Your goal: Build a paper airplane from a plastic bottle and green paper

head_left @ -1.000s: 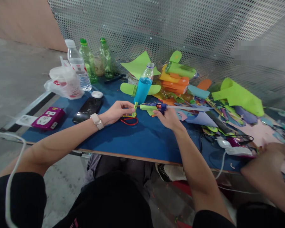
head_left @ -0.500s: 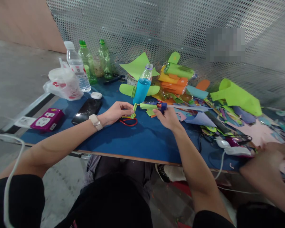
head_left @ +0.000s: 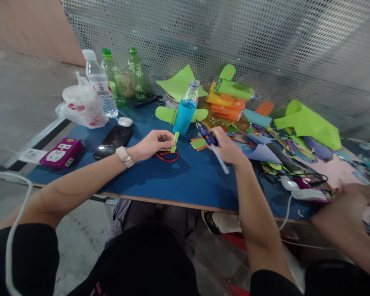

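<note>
Between the thumb and fingers of my left hand [head_left: 154, 144] is a small light-green paper strip [head_left: 175, 142], held upright. Red-handled scissors [head_left: 169, 158] lie on the table just beneath it. My right hand [head_left: 223, 144] grips a dark blue glue gun [head_left: 207, 133]; its tip points up and to the left, and a whitish glue stick [head_left: 221, 160] sticks out of its rear. Behind the strip stands a clear bottle with a blue wrap or filling [head_left: 185, 113], with green paper wing shapes [head_left: 165, 115] on either side. Small green and orange paper pieces [head_left: 198, 143] lie between my hands.
At the left are a phone [head_left: 112, 142], a white earbud case [head_left: 125, 122], a purple power socket [head_left: 61, 153], a bagged cup [head_left: 80, 105] and several bottles [head_left: 100, 86]. Paper scraps [head_left: 280, 144] cover the right side. Another person's hand [head_left: 342, 213] is at far right.
My right hand has drawn the glue gun away from the green strip, to the right, and tilted it so its rear points down. My left hand stays nearly in place, holding the strip.
</note>
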Motion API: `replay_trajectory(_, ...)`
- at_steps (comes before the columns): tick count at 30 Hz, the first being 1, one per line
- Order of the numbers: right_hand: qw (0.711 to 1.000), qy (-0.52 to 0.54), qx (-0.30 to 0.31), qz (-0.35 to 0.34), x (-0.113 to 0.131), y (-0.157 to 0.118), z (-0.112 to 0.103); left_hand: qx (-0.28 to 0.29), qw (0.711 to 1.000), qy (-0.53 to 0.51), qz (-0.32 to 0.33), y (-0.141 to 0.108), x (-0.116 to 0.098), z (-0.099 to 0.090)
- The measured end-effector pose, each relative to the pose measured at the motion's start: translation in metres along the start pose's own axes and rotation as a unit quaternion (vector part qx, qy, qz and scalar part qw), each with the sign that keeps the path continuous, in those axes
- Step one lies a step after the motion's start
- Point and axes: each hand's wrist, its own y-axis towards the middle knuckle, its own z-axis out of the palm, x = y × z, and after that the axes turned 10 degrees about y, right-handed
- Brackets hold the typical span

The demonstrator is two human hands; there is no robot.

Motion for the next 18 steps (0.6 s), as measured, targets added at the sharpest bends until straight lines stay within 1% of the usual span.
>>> replay_trajectory(4,0.995,-0.055,0.064,0.061,-0.028,-0.004,-0.021,-0.005,1.000,-0.002,0.009,0.000,-0.002,0.001)
replay_trajectory(6,0.990,-0.068,0.084,0.092,-0.037,-0.006,-0.028,-0.011,1.000,-0.004,0.010,-0.001,-0.003,0.001)
replay_trajectory(8,0.987,-0.077,0.093,0.110,-0.041,-0.006,-0.033,-0.019,1.000,-0.007,0.007,-0.001,-0.003,0.002)
replay_trajectory(12,0.983,-0.074,0.108,0.128,-0.047,-0.003,-0.033,-0.030,1.000,-0.006,0.001,0.001,-0.001,0.002)
replay_trajectory(18,0.983,-0.069,0.104,0.134,-0.062,0.001,-0.026,-0.026,1.000,-0.001,-0.002,0.003,0.005,0.000)
